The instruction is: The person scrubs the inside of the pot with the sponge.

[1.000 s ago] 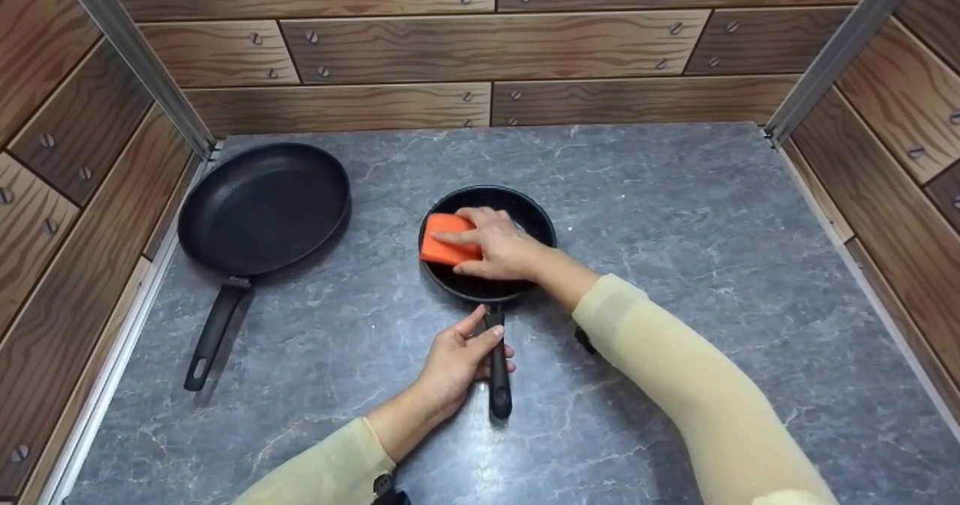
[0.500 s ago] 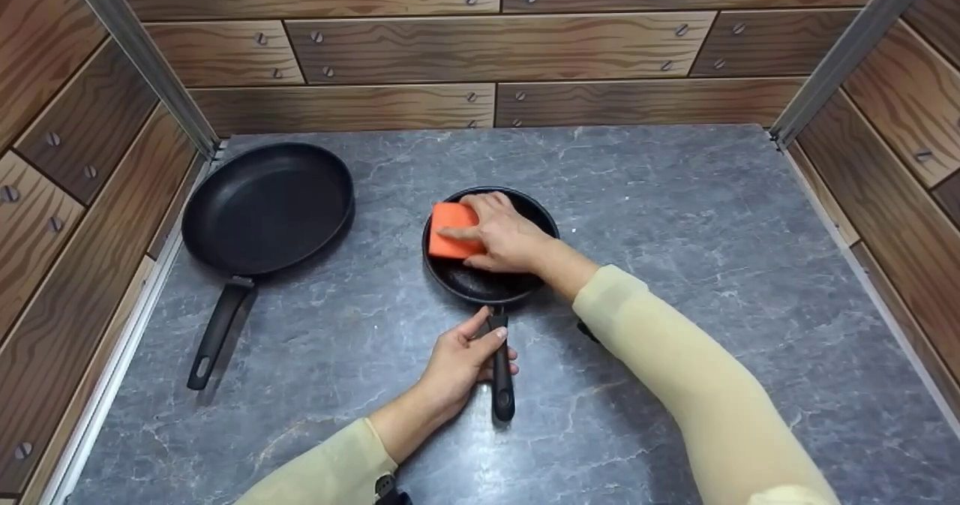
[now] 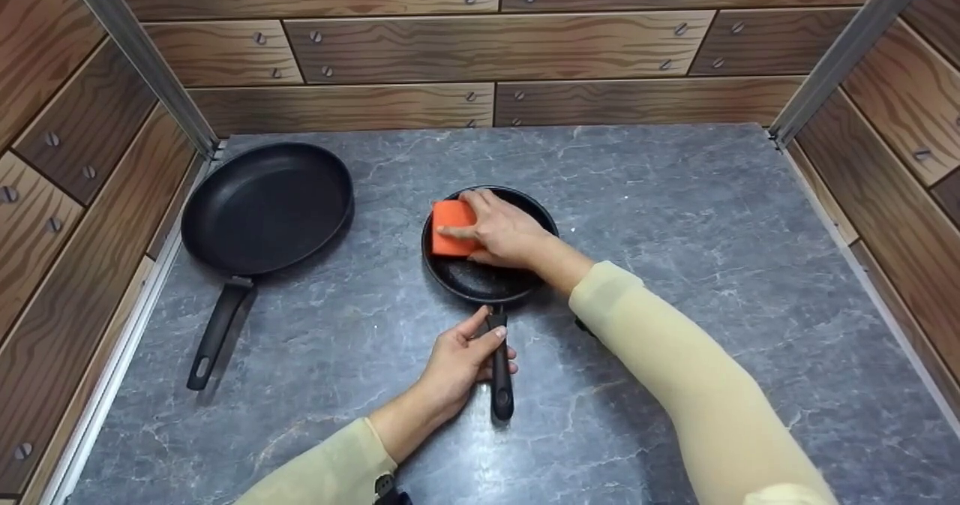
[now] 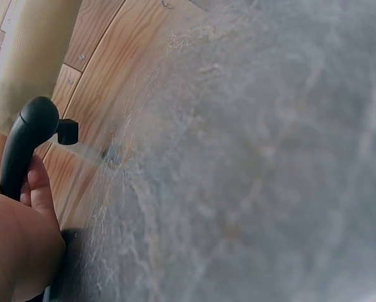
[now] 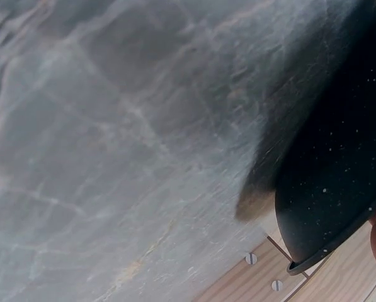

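A small black frying pan (image 3: 487, 284) is at the middle of the table, its handle (image 3: 502, 392) toward me. My left hand (image 3: 459, 359) grips that handle near the pan, thumb on top and fingers wrapped beneath; the left wrist view shows the handle's end (image 4: 39, 119) beyond the hand. Inside the pan, my right hand (image 3: 510, 231) holds an orange sponge (image 3: 450, 238) against the left part of the pan, fingers spread over it. The right wrist view catches the pan's speckled outer side (image 5: 332, 163) and only a sliver of the hand.
A larger black frying pan (image 3: 270, 208) lies at the left, its handle (image 3: 217, 336) pointing toward the front. The grey marbled tabletop (image 3: 675, 205) is bounded by wood-patterned walls (image 3: 390, 47) at the back and both sides.
My right hand has moved the sponge slightly away from me and to the right within the small pan. The left hand keeps its grip on the handle.
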Available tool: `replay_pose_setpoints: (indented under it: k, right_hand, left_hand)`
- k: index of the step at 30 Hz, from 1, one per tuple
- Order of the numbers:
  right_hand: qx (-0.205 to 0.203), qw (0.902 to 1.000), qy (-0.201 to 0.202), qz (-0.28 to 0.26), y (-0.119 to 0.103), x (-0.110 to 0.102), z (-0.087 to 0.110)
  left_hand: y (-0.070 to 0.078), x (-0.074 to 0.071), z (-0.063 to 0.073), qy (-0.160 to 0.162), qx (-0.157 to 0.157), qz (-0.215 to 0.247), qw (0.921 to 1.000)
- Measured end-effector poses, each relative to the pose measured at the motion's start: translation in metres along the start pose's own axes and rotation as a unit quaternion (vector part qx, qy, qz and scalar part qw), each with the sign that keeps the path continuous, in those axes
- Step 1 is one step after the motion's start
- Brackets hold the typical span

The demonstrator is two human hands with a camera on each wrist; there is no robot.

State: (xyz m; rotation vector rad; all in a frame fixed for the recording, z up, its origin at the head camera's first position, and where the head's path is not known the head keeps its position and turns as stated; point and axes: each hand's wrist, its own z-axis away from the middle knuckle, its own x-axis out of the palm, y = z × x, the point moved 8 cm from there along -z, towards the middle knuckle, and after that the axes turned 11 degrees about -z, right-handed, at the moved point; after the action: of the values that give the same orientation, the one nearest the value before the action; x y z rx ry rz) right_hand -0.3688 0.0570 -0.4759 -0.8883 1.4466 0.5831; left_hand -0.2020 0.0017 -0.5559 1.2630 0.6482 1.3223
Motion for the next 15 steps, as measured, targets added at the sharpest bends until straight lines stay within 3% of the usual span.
replay_pose_setpoints:
  k: [15]
  right_hand:
    - [-0.016,0.9979,0.010,0.062,0.0032,-0.0036,-0.0020]
  left_hand:
    - [-0.0016,-0.0019,-0.0013,0.012,0.003,-0.004,0.9999]
